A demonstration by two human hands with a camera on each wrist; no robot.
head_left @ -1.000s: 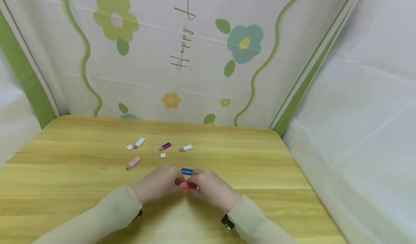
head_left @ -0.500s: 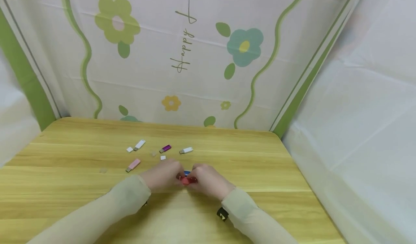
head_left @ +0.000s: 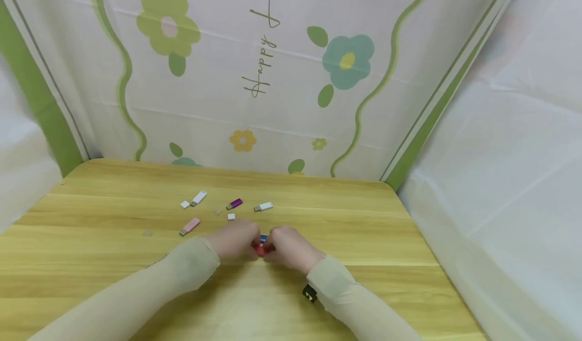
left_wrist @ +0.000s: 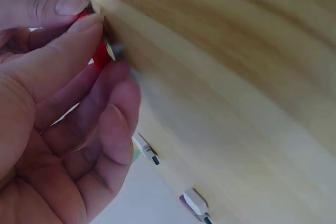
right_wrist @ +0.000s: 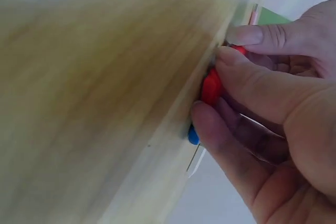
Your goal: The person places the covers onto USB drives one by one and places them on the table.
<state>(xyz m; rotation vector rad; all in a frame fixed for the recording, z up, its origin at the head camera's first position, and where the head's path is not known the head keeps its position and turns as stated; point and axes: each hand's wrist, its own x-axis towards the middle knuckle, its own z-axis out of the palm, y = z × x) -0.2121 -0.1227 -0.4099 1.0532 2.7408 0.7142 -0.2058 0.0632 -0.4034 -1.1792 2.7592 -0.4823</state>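
Note:
Low over the middle of the wooden table, both hands meet at a small red USB stick. My left hand pinches its left part between thumb and fingers; red and a bit of shiny metal show there in the left wrist view. From the other side, my right hand grips red plastic between thumb and index finger. The two thumb tips lie close together, and the fingers hide much of the stick. Just beyond the hands lies a blue USB stick, partly covered by the fingers.
Farther back lie a white USB stick with a white cap, a purple stick, another white stick and a second white cap. A pink stick lies left. A flowered cloth hangs behind the table.
Both hands have moved slightly away from the body with the red USB stick, the left also to the right. They now cover more of the blue stick, and less red shows between them.

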